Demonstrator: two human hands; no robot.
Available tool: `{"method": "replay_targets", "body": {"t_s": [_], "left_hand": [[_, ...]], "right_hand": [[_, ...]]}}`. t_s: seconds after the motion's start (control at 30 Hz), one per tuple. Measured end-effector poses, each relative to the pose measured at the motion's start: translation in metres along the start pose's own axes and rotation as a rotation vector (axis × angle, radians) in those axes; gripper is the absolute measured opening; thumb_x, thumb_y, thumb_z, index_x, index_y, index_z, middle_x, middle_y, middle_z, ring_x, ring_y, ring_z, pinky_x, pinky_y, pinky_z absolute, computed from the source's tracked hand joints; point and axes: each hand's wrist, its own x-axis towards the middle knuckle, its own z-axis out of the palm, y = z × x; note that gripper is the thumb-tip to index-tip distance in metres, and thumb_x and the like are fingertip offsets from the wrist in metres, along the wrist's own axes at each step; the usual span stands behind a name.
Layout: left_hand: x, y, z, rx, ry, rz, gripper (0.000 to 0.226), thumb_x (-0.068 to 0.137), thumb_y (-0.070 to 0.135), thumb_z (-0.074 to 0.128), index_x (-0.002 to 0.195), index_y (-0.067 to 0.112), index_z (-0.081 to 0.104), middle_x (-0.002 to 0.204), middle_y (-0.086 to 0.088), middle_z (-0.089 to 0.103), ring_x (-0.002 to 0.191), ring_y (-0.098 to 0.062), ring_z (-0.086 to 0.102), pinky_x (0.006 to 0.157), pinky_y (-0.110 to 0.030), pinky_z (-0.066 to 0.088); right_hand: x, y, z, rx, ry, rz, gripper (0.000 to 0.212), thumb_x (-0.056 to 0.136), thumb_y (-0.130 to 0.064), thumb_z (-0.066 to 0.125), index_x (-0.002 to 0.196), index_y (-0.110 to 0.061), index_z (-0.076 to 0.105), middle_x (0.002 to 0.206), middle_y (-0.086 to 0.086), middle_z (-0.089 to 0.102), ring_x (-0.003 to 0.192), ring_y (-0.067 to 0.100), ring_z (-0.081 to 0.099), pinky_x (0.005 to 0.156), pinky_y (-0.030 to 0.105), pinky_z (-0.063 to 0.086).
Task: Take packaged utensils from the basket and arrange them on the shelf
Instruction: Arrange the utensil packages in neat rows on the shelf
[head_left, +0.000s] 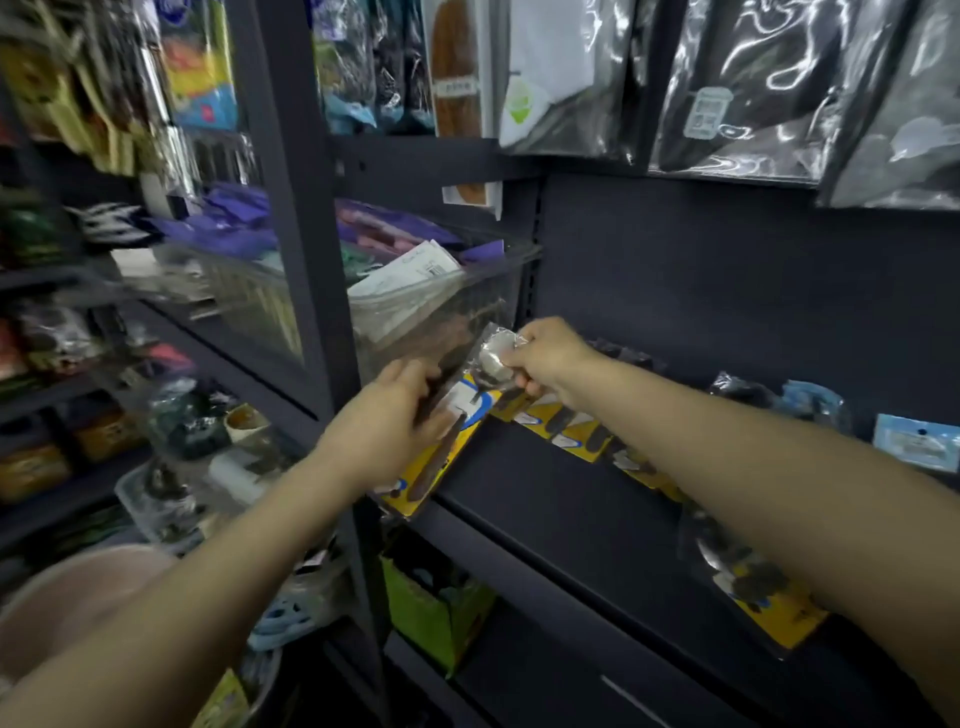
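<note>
At the dark shelf (597, 499), both your hands are holding packaged utensils.

Your left hand (387, 423) grips a yellow-backed utensil pack (441, 457) by its middle, tilted, its lower end hanging past the shelf's front edge. Your right hand (548, 358) pinches the clear top of a spoon pack (496, 358), whose lower end touches the left end of the row of yellow packs (576, 431) lying on the shelf. Another yellow pack (763, 597) lies further right on the same shelf, partly hidden under your right forearm. A pale basket (67, 592) shows at the lower left, blurred, near your left arm. Clear bins (426, 306) of goods sit just behind your hands.
</note>
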Motion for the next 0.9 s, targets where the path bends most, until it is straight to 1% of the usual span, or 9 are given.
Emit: {"method": "replay_targets", "body": {"t_s": [0.1, 0.23, 0.33, 0.43, 0.47, 0.57, 0.67, 0.8, 0.9], "left_hand": [[-0.009, -0.009, 0.015, 0.144, -0.156, 0.259, 0.076, 0.076, 0.061, 0.029, 0.128, 0.010, 0.048, 0.139, -0.017, 0.040, 0.128, -0.033, 0.040, 0.111, -0.031, 0.026], [-0.017, -0.020, 0.026, 0.127, -0.289, 0.253, 0.111, 0.060, 0.086, -0.003, 0.141, 0.018, 0.032, 0.155, -0.007, 0.017, 0.142, -0.021, 0.020, 0.113, -0.022, 0.009], [-0.014, -0.024, 0.026, 0.169, -0.317, 0.214, 0.107, 0.058, 0.082, -0.002, 0.144, 0.023, 0.021, 0.157, -0.004, 0.010, 0.143, -0.017, 0.015, 0.114, -0.020, 0.009], [-0.008, -0.025, 0.023, 0.167, -0.352, 0.240, 0.097, 0.064, 0.070, -0.002, 0.144, 0.021, 0.022, 0.156, -0.005, 0.013, 0.143, -0.018, 0.016, 0.113, -0.019, 0.007], [-0.005, -0.026, 0.024, 0.149, -0.349, 0.267, 0.092, 0.068, 0.065, 0.000, 0.143, 0.019, 0.025, 0.156, -0.006, 0.016, 0.143, -0.020, 0.018, 0.113, -0.019, 0.007], [0.005, -0.029, 0.026, 0.137, -0.352, 0.292, 0.052, 0.094, 0.036, 0.024, 0.142, 0.017, 0.028, 0.155, -0.007, 0.019, 0.141, -0.022, 0.024, 0.116, -0.023, 0.012], [0.012, -0.023, 0.027, 0.192, -0.356, 0.265, 0.055, 0.091, 0.003, 0.033, 0.143, 0.020, 0.027, 0.156, -0.006, 0.012, 0.142, -0.025, 0.018, 0.115, -0.035, 0.022], [0.010, 0.014, 0.033, 0.125, -0.186, 0.453, 0.048, 0.080, 0.021, 0.041, 0.125, 0.009, 0.053, 0.136, -0.020, 0.048, 0.120, -0.039, 0.050, 0.100, -0.047, 0.042], [0.009, 0.053, 0.038, -0.017, -0.254, 0.543, 0.051, 0.083, 0.037, 0.036, 0.126, 0.016, 0.052, 0.140, -0.007, 0.045, 0.127, -0.027, 0.044, 0.107, -0.037, 0.037]], "right_hand": [[0.017, 0.006, 0.015, 0.027, 0.050, 0.062, 0.030, 0.088, -0.002, 0.055, 0.060, -0.007, 0.045, 0.054, 0.011, 0.052, 0.042, 0.017, 0.047, 0.043, 0.025, 0.042], [0.032, 0.014, 0.027, 0.013, 0.090, 0.122, 0.023, 0.088, -0.002, 0.056, 0.068, -0.006, 0.048, 0.061, 0.011, 0.055, 0.046, 0.019, 0.054, 0.055, 0.034, 0.053], [0.028, 0.008, 0.019, -0.306, 0.030, 0.009, 0.013, 0.084, -0.009, 0.063, 0.077, -0.001, 0.055, 0.072, 0.013, 0.055, 0.073, 0.023, 0.056, 0.069, 0.034, 0.045], [0.019, -0.001, -0.007, -0.478, 0.033, -0.043, 0.027, 0.087, -0.015, 0.061, 0.099, 0.009, 0.065, 0.105, 0.020, 0.067, 0.102, 0.030, 0.062, 0.086, 0.035, 0.049], [0.016, -0.001, -0.018, -0.456, 0.064, -0.056, 0.026, 0.087, -0.015, 0.061, 0.100, 0.007, 0.067, 0.105, 0.018, 0.068, 0.103, 0.029, 0.062, 0.086, 0.033, 0.050], [-0.006, 0.012, -0.052, -0.264, 0.118, -0.073, 0.013, 0.086, -0.009, 0.060, 0.092, -0.002, 0.069, 0.077, 0.001, 0.063, 0.075, 0.020, 0.059, 0.059, 0.021, 0.046], [-0.036, 0.031, -0.080, -0.287, 0.066, -0.072, 0.017, 0.087, -0.007, 0.059, 0.099, 0.002, 0.066, 0.073, 0.003, 0.060, 0.068, 0.017, 0.055, 0.056, 0.021, 0.042], [-0.083, 0.058, -0.122, -0.582, 0.032, -0.049, 0.027, 0.084, -0.022, 0.065, 0.108, -0.010, 0.066, 0.104, 0.004, 0.067, 0.098, 0.017, 0.062, 0.087, 0.027, 0.048], [-0.123, 0.072, -0.138, -0.766, -0.104, 0.066, 0.053, 0.080, -0.046, 0.064, 0.126, -0.020, 0.054, 0.125, -0.007, 0.054, 0.118, 0.013, 0.052, 0.103, 0.029, 0.040]]}}
